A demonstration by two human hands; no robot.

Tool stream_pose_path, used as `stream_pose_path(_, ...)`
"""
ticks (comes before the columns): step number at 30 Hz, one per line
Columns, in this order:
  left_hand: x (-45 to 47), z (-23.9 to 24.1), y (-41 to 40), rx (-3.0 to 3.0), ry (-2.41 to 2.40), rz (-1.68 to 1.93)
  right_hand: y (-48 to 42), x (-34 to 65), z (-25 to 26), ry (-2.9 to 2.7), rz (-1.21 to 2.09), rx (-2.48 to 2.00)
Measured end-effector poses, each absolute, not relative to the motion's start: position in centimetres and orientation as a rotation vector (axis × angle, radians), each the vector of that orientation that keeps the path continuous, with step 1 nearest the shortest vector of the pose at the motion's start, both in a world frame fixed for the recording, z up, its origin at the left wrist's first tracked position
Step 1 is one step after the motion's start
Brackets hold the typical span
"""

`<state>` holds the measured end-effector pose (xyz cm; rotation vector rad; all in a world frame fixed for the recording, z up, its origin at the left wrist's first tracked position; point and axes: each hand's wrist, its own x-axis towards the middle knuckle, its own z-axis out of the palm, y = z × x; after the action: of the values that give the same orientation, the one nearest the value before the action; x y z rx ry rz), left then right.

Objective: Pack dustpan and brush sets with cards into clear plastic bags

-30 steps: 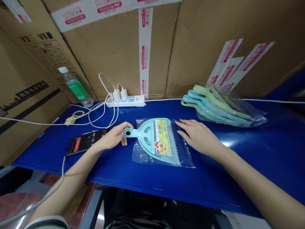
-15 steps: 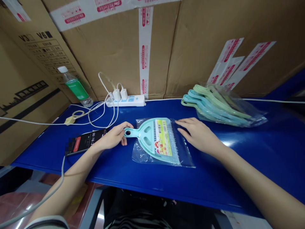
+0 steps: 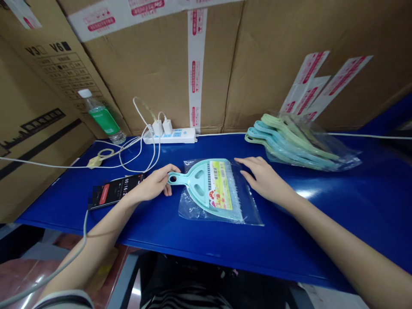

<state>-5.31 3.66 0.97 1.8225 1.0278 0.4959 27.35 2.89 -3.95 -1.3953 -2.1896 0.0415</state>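
A light-blue dustpan with a small brush and a yellow printed card lies flat in a clear plastic bag in front of me. Its handle, with a hole at the end, points left. My left hand pinches the handle's tip between thumb and fingers. At the bag's right edge rests my right hand, fingers stretched out and thumb apart, holding nothing. Its fingertips are at the upper right edge of the bag; whether they press on the plastic I cannot tell.
Several bagged green and blue dustpans are stacked at the back right of the blue table. A phone lies beside my left forearm. Behind are a power strip, tangled white cables, a bottle and large cardboard boxes.
My right hand has shifted slightly left and up along the bag's edge. The left hand, dustpan and bag have stayed in place.
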Motion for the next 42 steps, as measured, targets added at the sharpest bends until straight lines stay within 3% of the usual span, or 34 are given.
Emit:
stream_pose_path(7, -5.2, 0.9, 3.8, 1.833, 1.030, 0.502, 4.4, 27.5, -4.6, -2.089, -0.015, -1.389)
stream_pose_path(34, -5.2, 0.9, 4.1, 2.002, 1.152, 0.554, 3.1, 27.3, -1.6, -2.042, 0.388, -1.623)
stream_pose_path(42, -5.0, 0.6, 4.1, 2.319, 1.298, 0.674, 2.5, 26.9, -1.6, -2.111, 0.264, -1.718)
